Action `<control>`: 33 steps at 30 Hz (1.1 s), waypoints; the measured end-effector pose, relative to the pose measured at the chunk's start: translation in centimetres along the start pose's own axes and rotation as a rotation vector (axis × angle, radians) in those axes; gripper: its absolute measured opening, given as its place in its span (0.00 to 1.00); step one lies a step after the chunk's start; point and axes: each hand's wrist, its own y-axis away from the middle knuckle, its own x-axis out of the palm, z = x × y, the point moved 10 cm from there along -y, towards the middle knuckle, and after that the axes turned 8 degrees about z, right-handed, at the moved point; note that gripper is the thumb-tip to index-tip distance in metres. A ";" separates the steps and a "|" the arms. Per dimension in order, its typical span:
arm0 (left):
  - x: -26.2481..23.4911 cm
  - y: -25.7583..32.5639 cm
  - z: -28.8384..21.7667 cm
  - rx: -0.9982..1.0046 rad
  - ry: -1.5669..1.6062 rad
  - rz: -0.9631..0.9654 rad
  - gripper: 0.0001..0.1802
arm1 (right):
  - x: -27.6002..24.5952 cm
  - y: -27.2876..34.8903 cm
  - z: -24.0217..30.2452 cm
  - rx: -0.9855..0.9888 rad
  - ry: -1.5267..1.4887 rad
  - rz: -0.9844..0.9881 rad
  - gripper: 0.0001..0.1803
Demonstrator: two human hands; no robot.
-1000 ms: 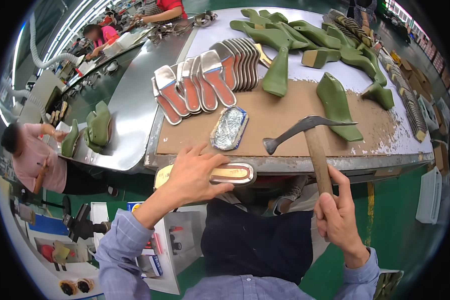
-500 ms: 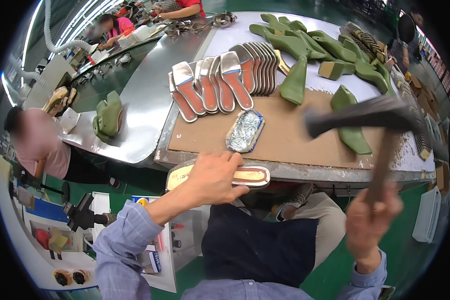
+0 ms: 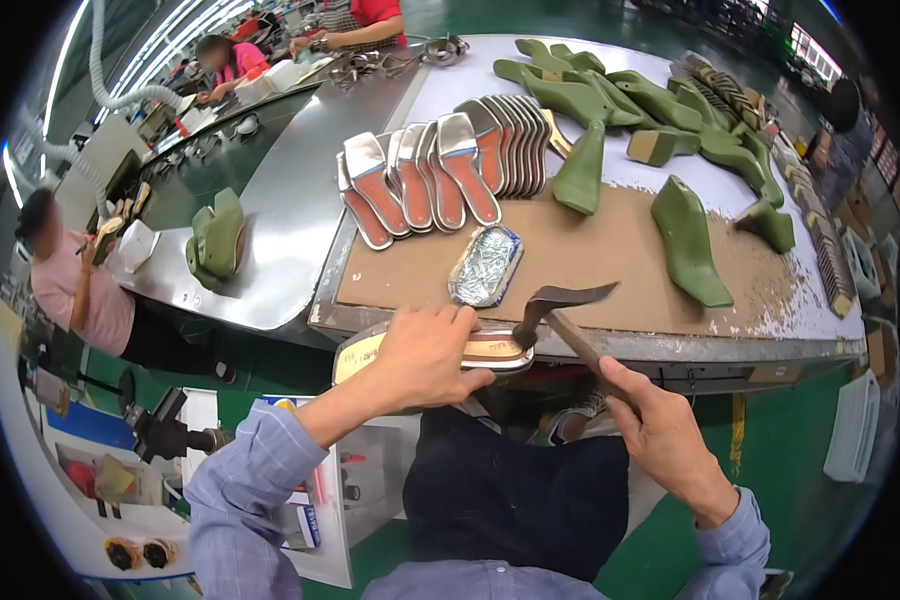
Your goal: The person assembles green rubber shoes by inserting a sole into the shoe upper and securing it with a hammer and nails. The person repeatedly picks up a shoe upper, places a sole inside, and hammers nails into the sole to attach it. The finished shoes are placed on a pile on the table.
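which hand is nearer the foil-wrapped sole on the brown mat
Left. The left hand grips a shoe sole just below the foil-wrapped sole; the right hand sits lower and further right, holding the hammer.

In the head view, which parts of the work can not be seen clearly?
- Middle of the sandal sole: covered by the left hand.
- Hammer handle end: hidden inside the right hand.
- Stacked soles: overlapping, so uncountable.
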 end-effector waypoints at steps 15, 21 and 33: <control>-12.9 13.1 19.6 -0.135 0.943 -1.018 0.32 | -14.2 -5.2 -18.8 0.288 0.528 -0.623 0.32; 0.7 23.8 37.2 -0.713 0.587 -1.421 0.25 | -11.6 -16.4 -24.4 0.570 0.159 -0.380 0.34; -7.1 -9.0 16.5 -0.104 0.423 -0.822 0.18 | -15.3 -8.1 -24.7 0.125 0.201 -0.094 0.19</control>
